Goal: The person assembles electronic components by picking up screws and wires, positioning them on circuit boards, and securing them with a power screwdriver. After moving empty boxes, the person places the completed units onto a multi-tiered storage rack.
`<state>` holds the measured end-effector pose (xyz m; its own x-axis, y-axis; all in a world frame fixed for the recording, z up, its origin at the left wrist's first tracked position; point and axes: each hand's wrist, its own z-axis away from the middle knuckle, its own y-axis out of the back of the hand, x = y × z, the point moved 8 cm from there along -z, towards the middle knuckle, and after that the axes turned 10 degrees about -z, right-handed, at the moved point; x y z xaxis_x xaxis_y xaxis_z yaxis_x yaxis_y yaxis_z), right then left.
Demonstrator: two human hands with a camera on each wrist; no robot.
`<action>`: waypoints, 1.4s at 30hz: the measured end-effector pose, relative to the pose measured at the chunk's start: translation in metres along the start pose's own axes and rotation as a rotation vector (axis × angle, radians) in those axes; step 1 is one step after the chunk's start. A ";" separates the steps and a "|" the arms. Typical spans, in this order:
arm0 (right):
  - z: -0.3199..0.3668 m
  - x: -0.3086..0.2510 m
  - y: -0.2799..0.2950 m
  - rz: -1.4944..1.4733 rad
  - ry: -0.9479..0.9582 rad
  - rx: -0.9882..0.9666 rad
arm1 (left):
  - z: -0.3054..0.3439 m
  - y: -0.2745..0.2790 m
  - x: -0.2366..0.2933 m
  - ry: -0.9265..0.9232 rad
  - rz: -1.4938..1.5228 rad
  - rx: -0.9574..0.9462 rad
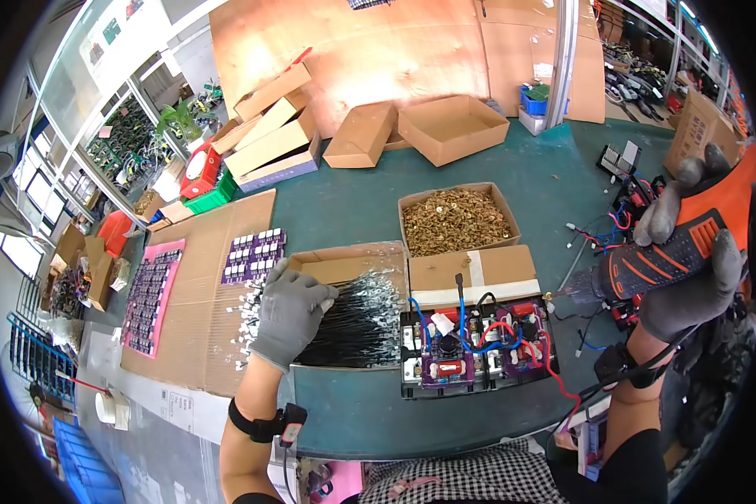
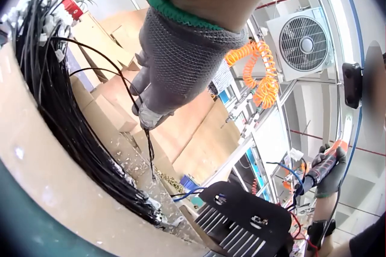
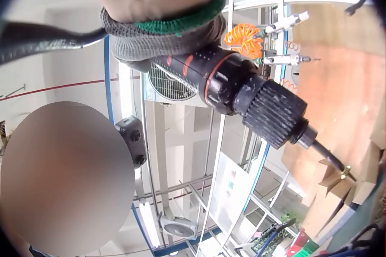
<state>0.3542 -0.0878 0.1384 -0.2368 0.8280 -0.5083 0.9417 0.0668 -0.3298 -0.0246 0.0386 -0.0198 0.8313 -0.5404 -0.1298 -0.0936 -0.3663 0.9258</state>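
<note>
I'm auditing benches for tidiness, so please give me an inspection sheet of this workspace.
Surface: green tabletop, partly covered at the left by a cardboard sheet.
Job's things: boxed black wires, boxed brass-coloured screws, a wired circuit assembly, a power driver with a brass-coloured fastener near its bit tip.
Clutter: open cartons at the back; loose wired parts at the right.
Hands: both gloved; left hand pinches a few black wires, right hand grips the power driver.
Cables: red and blue leads across the circuit assembly.
Surroundings: fan unit and coiled orange hose in the left wrist view.
</note>
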 end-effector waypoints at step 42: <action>0.052 0.003 -0.037 -0.305 -0.260 -0.041 | -0.054 0.075 0.157 -0.223 0.335 -0.140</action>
<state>0.3065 -0.1170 0.1076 -0.5548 0.5983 -0.5781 0.8262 0.3142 -0.4676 0.1288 -0.0333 0.0484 0.6270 -0.7685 0.1274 -0.2506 -0.0442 0.9671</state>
